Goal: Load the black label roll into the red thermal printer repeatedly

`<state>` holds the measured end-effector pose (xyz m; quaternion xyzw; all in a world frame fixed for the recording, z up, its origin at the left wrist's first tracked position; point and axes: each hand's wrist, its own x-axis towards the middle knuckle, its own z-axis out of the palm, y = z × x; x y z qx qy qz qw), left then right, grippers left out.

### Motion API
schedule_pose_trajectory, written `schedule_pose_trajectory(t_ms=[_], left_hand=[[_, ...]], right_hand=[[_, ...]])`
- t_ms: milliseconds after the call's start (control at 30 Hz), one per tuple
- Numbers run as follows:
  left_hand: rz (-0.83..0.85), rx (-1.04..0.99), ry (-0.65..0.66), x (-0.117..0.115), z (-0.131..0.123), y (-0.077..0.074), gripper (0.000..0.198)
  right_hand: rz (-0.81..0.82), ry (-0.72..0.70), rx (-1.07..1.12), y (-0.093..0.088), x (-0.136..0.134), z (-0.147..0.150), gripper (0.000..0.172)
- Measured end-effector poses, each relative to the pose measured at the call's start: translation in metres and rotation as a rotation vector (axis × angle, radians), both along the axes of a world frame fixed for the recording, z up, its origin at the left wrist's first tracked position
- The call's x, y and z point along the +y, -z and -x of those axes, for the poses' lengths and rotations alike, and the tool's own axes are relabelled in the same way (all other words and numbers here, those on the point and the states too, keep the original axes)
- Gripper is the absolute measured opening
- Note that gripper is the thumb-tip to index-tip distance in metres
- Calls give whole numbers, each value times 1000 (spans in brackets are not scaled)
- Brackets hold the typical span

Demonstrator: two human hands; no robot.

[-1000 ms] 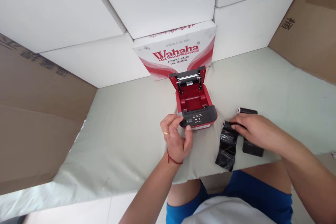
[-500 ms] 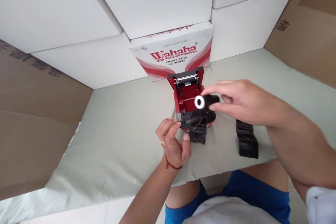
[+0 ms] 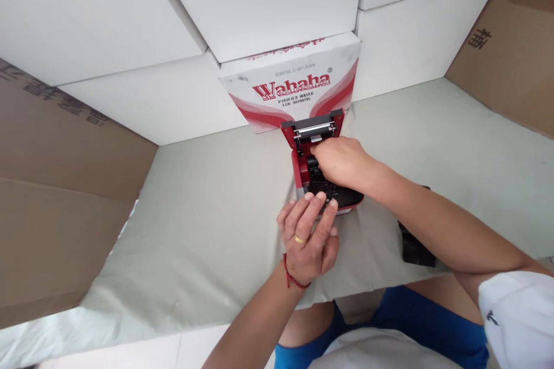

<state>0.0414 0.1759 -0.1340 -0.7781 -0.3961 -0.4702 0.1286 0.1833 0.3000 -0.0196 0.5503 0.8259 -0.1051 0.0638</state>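
A small red-and-black receipt printer (image 3: 297,172) stands on the cloth with its lid (image 3: 311,127) raised. My right hand (image 3: 344,161) reaches down into the paper bay, its fingers closed round a black paper roll (image 3: 312,164). Most of that roll is hidden by the hand and the bay wall. At the printer's front edge lies my left hand (image 3: 308,233), fingers stretched out over the black front part, with a ring and a red cord bracelet showing. Under its fingertips, the loose end of the roll cannot be clearly made out.
Right of the printer, a black crinkled strip (image 3: 416,249) lies partly under my right forearm. Behind stands a Wahaha water carton (image 3: 294,89) against white boxes (image 3: 402,40). Brown cartons (image 3: 64,196) flank the pale green cloth (image 3: 208,213) on both sides.
My right hand has carried the black roll from above the printer down and left into its bay. My left hand has shifted right, from the printer's front left corner onto its front.
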Motion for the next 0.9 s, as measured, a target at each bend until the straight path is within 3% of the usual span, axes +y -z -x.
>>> schedule_pose_trajectory(t_ms=[167, 300, 367, 467, 533, 667, 767, 900], left_hand=[[99, 29, -16, 3, -3, -2, 63], [46, 56, -27, 3, -2, -2, 60], [16, 52, -53, 2, -1, -1, 61], [-12, 44, -87, 1, -4, 0, 63], [-21, 47, -106, -1, -9, -1, 63], [-21, 99, -168, -9, -19, -11, 54], [3, 150, -210, -16, -24, -22, 46], [149, 255, -190, -22, -31, -35, 38]], right_hand=[[3, -12, 1, 4, 3, -1, 31], [-13, -142, 179, -14, -12, -11, 27], [-106, -165, 351, -27, -19, -18, 30], [-354, -38, 467, -39, -16, -26, 43], [-452, 2, 456, -34, -6, -31, 44], [-418, -100, 463, -13, 9, -39, 43], [-411, -157, 501, -6, 3, -45, 43], [-383, -182, 519, -11, -16, -53, 45]])
